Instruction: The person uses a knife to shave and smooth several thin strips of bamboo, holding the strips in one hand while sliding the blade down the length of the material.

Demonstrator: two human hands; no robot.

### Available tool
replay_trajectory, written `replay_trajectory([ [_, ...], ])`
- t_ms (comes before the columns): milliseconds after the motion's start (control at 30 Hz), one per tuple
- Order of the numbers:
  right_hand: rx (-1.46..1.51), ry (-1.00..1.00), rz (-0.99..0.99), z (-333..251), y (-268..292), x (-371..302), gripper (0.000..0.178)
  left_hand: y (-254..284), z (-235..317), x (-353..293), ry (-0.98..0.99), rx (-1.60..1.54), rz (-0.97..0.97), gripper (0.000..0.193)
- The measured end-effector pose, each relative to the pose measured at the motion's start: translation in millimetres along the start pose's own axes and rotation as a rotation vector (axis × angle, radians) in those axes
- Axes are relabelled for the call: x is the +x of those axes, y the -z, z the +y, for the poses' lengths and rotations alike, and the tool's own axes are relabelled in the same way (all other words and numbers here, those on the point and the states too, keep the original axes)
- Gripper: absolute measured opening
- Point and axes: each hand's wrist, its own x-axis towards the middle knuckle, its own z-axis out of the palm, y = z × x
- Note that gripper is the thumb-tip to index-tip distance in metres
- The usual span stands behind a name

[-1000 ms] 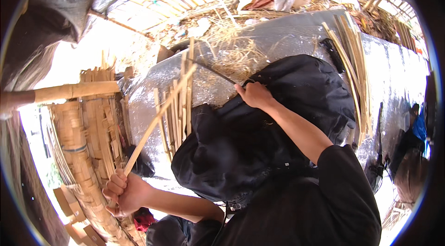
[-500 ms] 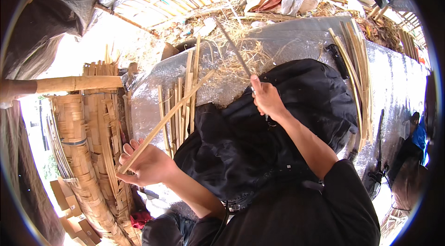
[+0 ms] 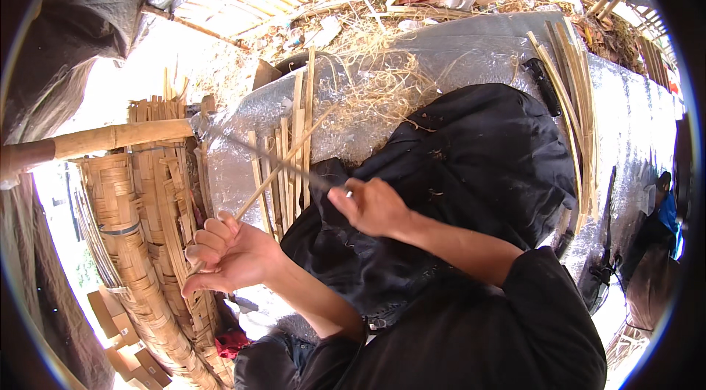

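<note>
My left hand is closed round the lower part of a thin bamboo strip, which slants up and away to the right. A short end of it shows below the fingers. My right hand grips a knife by its handle. The long, narrow knife blade, smeared by motion, points up and left and crosses the strip in view. Whether blade and strip touch, I cannot tell. Most of the handle is hidden in my fist. Black cloth covers my lap beneath both hands.
Several bamboo strips lie beyond my left hand, more strips at the right. Curly shavings litter the silvery sheet. A black sheath-like object lies right. Woven bamboo and a pole stand left.
My right hand has moved left and down with the knife, its blade swinging leftward across the strip. My left fingers have curled from loosely spread to closed round the strip.
</note>
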Motion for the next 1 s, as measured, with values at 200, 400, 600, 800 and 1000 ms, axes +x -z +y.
replay_trajectory([
  [200, 0.033, -0.151, 0.077, 34.0, 25.4, 24.9, 0.068, -9.5, -3.4, -6.9, -0.042, 0.068, 0.078, 0.067],
  [400, -0.133, -0.189, -0.046, 47.9, 25.1, 24.2, 0.067, -4.1, -3.6, -8.0, -0.023, 0.027, 0.087, 0.067],
  [600, -0.387, -0.387, 0.024, 87.5, 52.4, 38.7, 0.064, 19.1, 17.4, 0.8, 0.037, -0.113, -0.079, 0.063],
  [800, -0.328, -0.080, 0.211, 63.3, 44.7, 14.9, 0.060, 64.5, 84.4, 17.8, -0.016, -0.267, -0.169, 0.051],
  [1000, 1.102, -0.114, -0.004, -31.9, 85.2, 34.1, 0.049, 105.3, 62.7, -0.8, 0.160, -0.581, -0.193, 0.046],
])
